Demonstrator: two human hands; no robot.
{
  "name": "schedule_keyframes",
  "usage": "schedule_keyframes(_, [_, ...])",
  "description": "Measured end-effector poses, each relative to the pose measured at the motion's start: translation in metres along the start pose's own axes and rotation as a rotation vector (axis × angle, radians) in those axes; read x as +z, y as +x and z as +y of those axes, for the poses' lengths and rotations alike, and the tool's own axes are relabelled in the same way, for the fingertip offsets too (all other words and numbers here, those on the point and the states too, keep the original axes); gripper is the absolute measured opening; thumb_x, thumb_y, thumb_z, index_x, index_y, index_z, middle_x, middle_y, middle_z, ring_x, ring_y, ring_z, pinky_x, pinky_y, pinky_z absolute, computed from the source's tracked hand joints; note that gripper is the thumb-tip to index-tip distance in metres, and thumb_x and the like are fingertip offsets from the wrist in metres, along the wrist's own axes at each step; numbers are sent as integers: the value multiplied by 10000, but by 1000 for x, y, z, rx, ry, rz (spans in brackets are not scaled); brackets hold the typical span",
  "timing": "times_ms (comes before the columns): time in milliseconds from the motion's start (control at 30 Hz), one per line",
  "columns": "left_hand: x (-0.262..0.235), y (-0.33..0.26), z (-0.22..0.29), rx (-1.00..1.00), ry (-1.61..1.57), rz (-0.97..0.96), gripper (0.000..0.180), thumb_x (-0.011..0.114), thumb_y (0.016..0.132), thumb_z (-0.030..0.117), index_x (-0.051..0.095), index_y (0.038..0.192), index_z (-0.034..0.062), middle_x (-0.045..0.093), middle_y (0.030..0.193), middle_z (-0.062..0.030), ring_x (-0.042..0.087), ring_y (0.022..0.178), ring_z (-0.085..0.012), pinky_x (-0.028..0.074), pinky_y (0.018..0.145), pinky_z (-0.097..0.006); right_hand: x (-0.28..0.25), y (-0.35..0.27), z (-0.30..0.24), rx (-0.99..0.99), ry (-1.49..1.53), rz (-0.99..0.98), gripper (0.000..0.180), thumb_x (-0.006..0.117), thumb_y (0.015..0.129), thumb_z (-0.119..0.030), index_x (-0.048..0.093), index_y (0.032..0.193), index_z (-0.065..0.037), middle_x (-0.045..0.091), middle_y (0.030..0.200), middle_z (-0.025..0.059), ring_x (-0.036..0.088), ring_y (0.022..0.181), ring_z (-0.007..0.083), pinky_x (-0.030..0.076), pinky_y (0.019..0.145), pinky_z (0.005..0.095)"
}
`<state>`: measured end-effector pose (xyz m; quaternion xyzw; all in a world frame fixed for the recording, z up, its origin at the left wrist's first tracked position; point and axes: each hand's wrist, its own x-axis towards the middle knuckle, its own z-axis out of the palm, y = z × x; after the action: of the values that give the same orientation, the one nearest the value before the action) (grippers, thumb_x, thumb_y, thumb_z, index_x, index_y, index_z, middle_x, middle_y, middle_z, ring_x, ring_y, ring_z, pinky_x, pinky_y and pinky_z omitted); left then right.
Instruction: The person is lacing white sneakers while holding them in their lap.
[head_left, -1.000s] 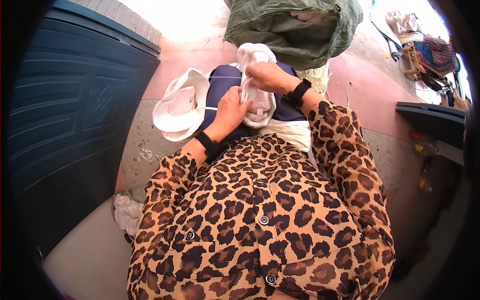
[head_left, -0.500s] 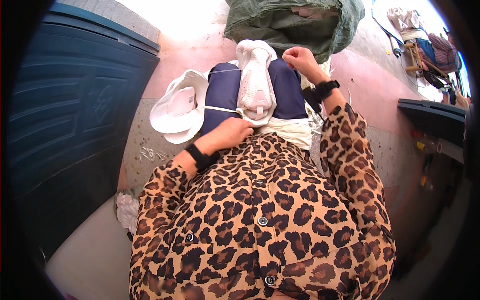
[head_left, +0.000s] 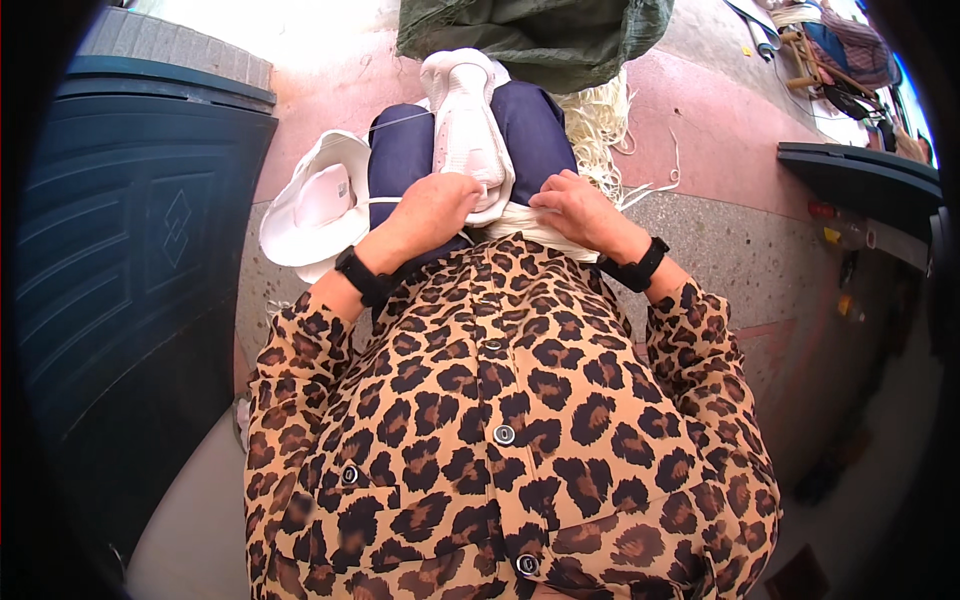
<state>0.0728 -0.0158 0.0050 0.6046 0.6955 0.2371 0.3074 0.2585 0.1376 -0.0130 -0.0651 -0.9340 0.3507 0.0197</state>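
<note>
Hands both low at lap now. L hand [head_left: 435, 205]: fingers curled, tips at near end of white shoe [head_left: 470, 125]; can't tell if it's pinching anything. Was lower, by shirt hem, 0.5 s ago. R hand [head_left: 585, 212]: fingers bent, tips together over cream strand bundle [head_left: 515, 226] on lap; can't tell if it's gripping. Was up by the sack 0.5 s ago, so that's the big chg. Dark wristbands [head_left: 637, 266] on both wrists.

Shoe sits btwn thighs, navy trousers [head_left: 535, 130] either side, near end at lap, far end pointing away; same spot on lap as before. White strap [head_left: 383, 200] runs from L hand area to 2nd white piece [head_left: 283, 228] w/ pale pink insole, just L of L thigh. Thin thread [head_left: 405, 121] crosses L knee.

Further out: loose cream strands [head_left: 600, 130] R of R knee, more in view than 0.5 s ago. Green sack [head_left: 540, 40] beyond knees, now cut off more by top edge. Dark blue door panel [head_left: 120, 230] far L.
</note>
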Motion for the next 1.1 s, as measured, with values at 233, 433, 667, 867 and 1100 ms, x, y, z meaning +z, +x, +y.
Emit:
schedule_keyframes(233, [37,30,17,58,0,-110,157,523,772,126,626,810,14,600,732,-178,585,700,-325,459,654,-385,-6,-10,-5,-125,-30,25,115,641,675,-112,632,788,-98,530,755,27,494,771,209,410,664,319])
schedule_keyframes(433, [8,38,2,-8,-36,123,163,548,775,138,625,820,2,602,737,-184,599,699,-316,468,645,-364,9,-12,2,-53,-60,13,50,603,731,-166,610,739,-117,512,732,15,483,766,187,369,664,305])
schedule_keyframes(667, [-23,47,-33,-247,103,440,197,580,756,175,612,843,2,595,813,-199,575,786,-338,452,700,-408,2,5,-4,116,251,178,134,522,813,-55,545,935,-6,564,802,87,554,776,214,439,686,296])
schedule_keyframes(867, [-21,72,-46,-216,292,410,217,631,721,207,628,817,13,601,760,-182,586,722,-320,453,651,-388,-3,74,0,274,459,385,200,494,849,-98,585,969,33,612,745,104,586,726,148,452,666,247])
schedule_keyframes(1100, [-37,72,-45,-301,192,364,205,676,673,227,646,726,30,614,701,-163,606,660,-284,474,629,-356,16,118,4,320,197,402,197,487,798,-158,578,771,14,574,799,197,553,771,349,425,707,425])
